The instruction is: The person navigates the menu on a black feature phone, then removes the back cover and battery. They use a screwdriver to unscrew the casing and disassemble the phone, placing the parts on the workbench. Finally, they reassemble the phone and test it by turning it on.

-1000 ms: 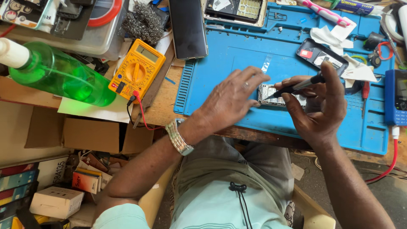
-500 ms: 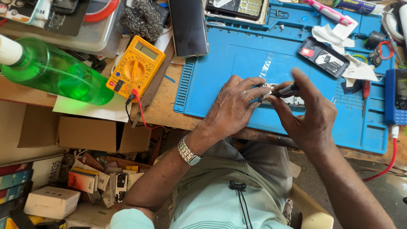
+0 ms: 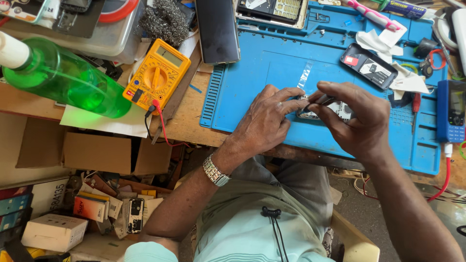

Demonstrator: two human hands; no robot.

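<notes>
A small opened phone [image 3: 340, 111] lies on the blue work mat [image 3: 252, 77] near its front edge. My left hand [image 3: 264, 121] rests on the mat and pins the phone's left end with its fingertips. My right hand [image 3: 357, 121] hovers over the phone and pinches a thin dark tool [image 3: 324, 100] whose tip meets the phone near my left fingers. Most of the phone is hidden under both hands. A metal watch [image 3: 215, 171] is on my left wrist.
A yellow multimeter [image 3: 156, 73] with red lead and a green bottle [image 3: 68, 80] lie left of the mat. A dark phone [image 3: 217, 30], a phone back cover [image 3: 367, 65], white tissues [image 3: 405, 77] and a blue handset [image 3: 451, 111] surround the hands. Boxes clutter the floor at lower left.
Both hands have closed in over the phone and shifted slightly right. The right hand now curls over the tool from above, hiding more of the phone.
</notes>
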